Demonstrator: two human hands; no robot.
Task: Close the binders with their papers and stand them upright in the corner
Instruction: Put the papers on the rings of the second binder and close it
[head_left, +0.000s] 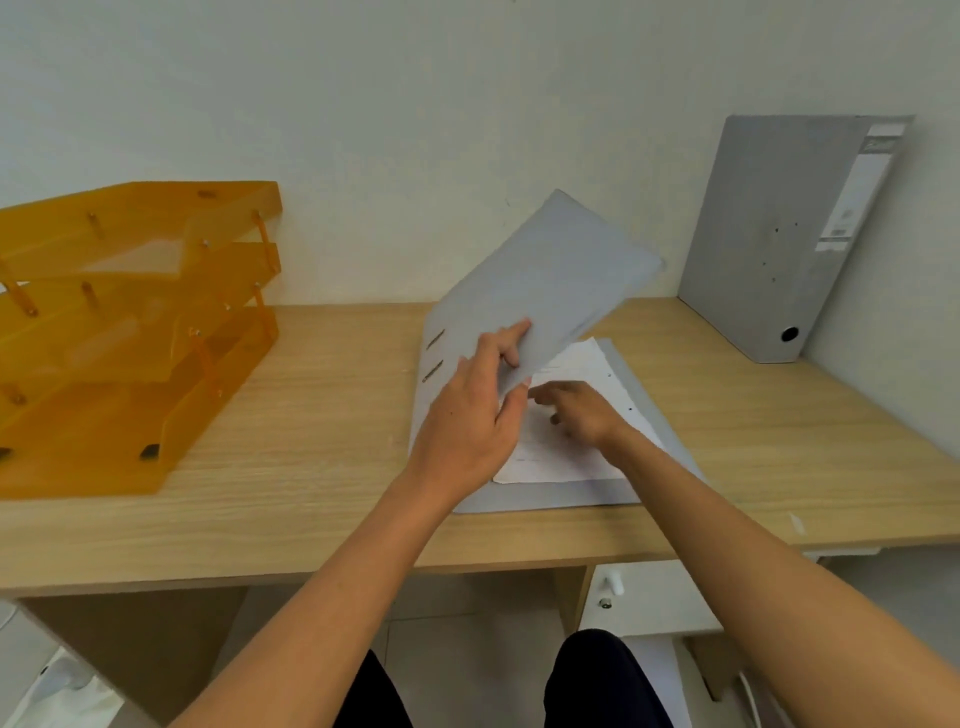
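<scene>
A grey binder lies on the desk in front of me with its front cover lifted halfway over. My left hand grips the near edge of that cover, thumb under and fingers on top. White punched papers lie inside on the back cover. My right hand rests flat on the papers beneath the raised cover, fingers spread. A second grey binder stands upright and closed in the far right corner, leaning against the wall.
An orange three-tier letter tray takes up the left side of the wooden desk. A white drawer with a handle sits under the desk at right. My knees show below the desk's front edge.
</scene>
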